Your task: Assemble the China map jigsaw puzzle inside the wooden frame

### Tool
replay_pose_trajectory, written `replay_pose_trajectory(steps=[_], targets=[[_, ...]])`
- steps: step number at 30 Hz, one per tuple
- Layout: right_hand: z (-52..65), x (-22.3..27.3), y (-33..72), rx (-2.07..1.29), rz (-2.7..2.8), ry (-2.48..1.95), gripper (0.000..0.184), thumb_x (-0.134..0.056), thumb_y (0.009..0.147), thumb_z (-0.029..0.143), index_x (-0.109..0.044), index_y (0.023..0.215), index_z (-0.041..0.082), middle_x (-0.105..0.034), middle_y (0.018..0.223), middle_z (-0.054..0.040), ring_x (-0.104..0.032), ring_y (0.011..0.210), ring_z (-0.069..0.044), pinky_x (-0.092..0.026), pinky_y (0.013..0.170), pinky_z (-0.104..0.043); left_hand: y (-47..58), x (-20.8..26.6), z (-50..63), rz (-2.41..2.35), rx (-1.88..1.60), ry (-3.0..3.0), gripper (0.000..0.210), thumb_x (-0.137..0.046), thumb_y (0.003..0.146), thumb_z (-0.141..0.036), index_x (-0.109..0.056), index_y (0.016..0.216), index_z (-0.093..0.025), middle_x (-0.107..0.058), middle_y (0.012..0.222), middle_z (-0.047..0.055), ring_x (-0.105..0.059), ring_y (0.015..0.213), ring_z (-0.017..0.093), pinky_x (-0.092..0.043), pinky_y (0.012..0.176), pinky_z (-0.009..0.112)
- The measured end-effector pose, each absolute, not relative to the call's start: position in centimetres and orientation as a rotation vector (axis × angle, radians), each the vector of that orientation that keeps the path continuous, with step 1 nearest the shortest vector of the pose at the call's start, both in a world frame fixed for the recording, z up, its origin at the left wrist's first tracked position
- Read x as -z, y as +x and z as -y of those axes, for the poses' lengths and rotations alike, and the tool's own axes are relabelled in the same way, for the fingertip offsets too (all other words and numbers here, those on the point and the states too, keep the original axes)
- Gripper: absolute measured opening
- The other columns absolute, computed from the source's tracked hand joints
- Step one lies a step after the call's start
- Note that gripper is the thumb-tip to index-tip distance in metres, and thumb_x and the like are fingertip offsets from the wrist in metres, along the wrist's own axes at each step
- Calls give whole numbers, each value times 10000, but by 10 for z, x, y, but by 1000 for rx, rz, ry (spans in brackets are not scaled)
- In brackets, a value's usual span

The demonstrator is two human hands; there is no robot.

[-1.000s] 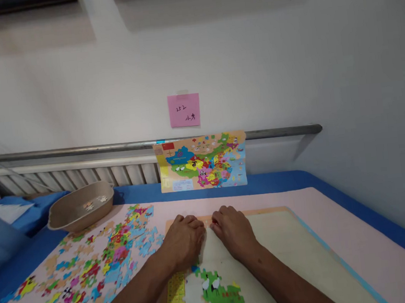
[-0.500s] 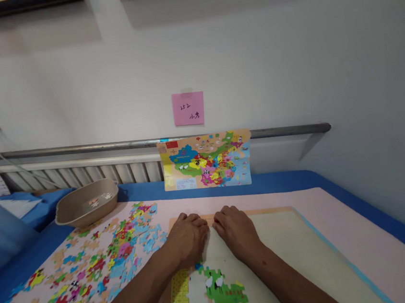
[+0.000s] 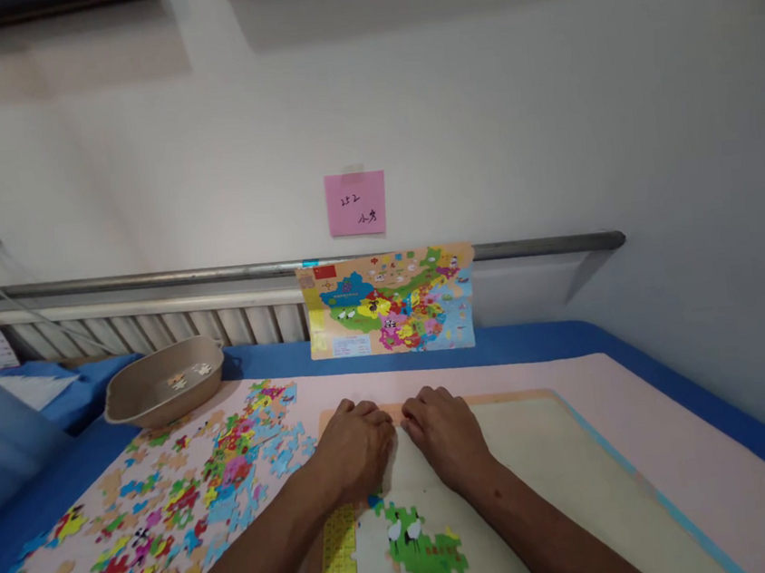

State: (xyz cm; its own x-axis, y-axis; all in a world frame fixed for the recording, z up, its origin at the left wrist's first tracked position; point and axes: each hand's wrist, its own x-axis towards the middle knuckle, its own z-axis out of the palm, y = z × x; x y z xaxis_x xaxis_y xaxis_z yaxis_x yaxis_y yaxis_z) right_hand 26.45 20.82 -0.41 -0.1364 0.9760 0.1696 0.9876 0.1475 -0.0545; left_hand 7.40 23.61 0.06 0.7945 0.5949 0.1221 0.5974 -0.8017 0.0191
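Observation:
My left hand [image 3: 360, 446] rests over the upper left part of the puzzle board [image 3: 566, 468], its fingers curled down at the peach top border. Just to its right, my right hand [image 3: 445, 435] lies at the same border, also with bent, closed fingers. A narrow gap separates the two hands. Whatever sits under the fingertips is hidden. Below the hands, a joined green puzzle section [image 3: 428, 555] with two white cranes lies on the board, right of the yellow printed strip [image 3: 337, 569].
Many loose puzzle pieces [image 3: 118, 533] spread over the pink mat on the left. Behind them stands a beige basin [image 3: 164, 382] with several pieces inside. A coloured map sheet [image 3: 390, 304] hangs from the metal rail [image 3: 549, 245], below a pink note [image 3: 356, 204].

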Motion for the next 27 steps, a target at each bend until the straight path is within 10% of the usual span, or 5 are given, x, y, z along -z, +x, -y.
replay_pose_trajectory(steps=[27], targets=[[-198, 3, 274, -153, 2173, -1714, 275, -481, 1067, 88, -720, 1165, 183, -707, 1162, -85, -616, 1099, -240, -436, 989, -336, 75, -7, -245, 1128, 175, -3002, 174, -554, 982, -194, -727, 977, -212, -784, 1110, 57, -653, 1094, 255, -429, 911, 402]])
